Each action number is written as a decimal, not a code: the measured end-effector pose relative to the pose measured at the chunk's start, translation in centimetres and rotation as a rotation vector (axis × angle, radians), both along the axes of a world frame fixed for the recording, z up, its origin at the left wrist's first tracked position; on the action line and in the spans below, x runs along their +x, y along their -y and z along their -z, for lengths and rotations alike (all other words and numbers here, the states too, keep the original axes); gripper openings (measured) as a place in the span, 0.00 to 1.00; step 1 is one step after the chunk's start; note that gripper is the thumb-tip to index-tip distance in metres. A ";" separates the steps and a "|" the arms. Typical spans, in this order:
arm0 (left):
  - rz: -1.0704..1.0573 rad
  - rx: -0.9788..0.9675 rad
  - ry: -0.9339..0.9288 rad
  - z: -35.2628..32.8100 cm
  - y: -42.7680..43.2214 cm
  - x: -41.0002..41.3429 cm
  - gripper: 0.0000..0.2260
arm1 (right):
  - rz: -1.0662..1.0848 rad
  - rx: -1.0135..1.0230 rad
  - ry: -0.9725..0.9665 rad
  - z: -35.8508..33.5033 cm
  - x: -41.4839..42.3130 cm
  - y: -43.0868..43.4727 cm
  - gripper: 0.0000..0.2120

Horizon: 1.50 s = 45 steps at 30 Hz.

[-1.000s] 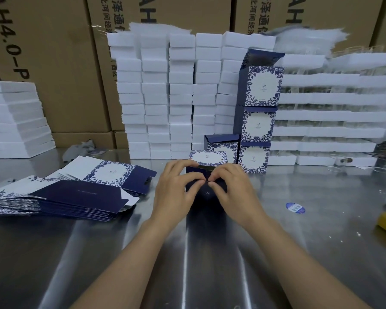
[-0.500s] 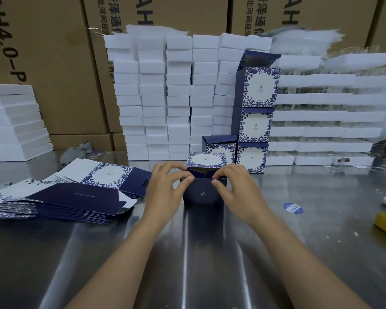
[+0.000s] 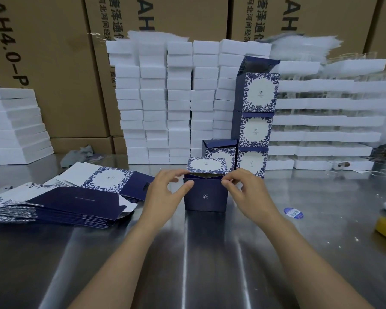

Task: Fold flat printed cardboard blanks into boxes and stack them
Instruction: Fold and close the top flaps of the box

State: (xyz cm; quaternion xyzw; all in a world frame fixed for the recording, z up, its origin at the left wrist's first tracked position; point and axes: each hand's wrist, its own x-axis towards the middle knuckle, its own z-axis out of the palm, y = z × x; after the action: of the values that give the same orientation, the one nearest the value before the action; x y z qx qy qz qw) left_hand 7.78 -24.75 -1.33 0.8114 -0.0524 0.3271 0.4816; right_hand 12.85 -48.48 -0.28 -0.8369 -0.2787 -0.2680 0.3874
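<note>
**Open box held at both upper corners, centre of the table**

The box (image 3: pixel 205 196) stands upright on the metal table (image 3: pixel 187 253), directly in front of the person and just before the finished boxes. Its opening points up. The dark blue front wall, with a small white logo, faces the person. The box is wider than it is tall, so its long axis runs from left to right, parallel to the near edge of the table. The lid flap (image 3: pixel 206 164) rises from the back edge and is not closed; its white panel with the blue leaf border is turned toward the camera.

The left hand (image 3: pixel 163 197) holds the upper left corner: the thumb lies on the front wall and the curled fingers are over the left edge. The right hand (image 3: pixel 252 195) pinches the upper right corner between thumb and forefinger.

To the left, a pile of flat blanks (image 3: pixel 60 197) lies fanned on the table, well apart from the box. Behind the box, a stack of three finished boxes (image 3: pixel 257 128) stands with lids open, and a single finished box (image 3: pixel 220 151) stands just beside its foot. White foam blocks (image 3: pixel 165 97) are stacked behind these, in front of brown cartons (image 3: pixel 54 63). A round sticker (image 3: pixel 293 213) lies on the table to the right.
</note>
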 end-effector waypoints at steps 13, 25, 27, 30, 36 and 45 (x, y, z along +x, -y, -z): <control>0.061 -0.215 -0.002 -1.3 0.3 -0.4 0.12 | -0.072 0.204 -0.064 -0.8 -1.1 -0.2 0.18; 0.003 -0.312 0.135 -1.1 0.8 -0.2 0.15 | -0.029 0.159 -0.192 1.2 -0.4 -1.5 0.20; 0.025 -0.362 0.145 -1.5 0.9 -0.3 0.15 | -0.037 0.140 -0.125 1.2 -0.4 -1.9 0.17; -0.049 -0.282 0.174 -1.5 0.9 -0.5 0.14 | -0.084 0.149 -0.088 1.2 -0.6 -2.5 0.18; -0.064 -0.280 0.171 -1.5 0.5 -0.5 0.15 | -0.240 0.331 -0.294 1.5 -1.1 -3.1 0.37; -0.104 -0.304 0.279 -2.6 1.7 -1.6 0.11 | -0.235 0.397 -0.345 0.1 -2.2 -3.6 0.24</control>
State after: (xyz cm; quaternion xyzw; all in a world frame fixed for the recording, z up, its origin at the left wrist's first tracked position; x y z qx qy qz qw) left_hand 6.21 -26.47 1.25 0.6778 -0.0267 0.4647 0.5692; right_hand 10.68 -44.91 -0.39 -0.7399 -0.2456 -0.1244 0.6138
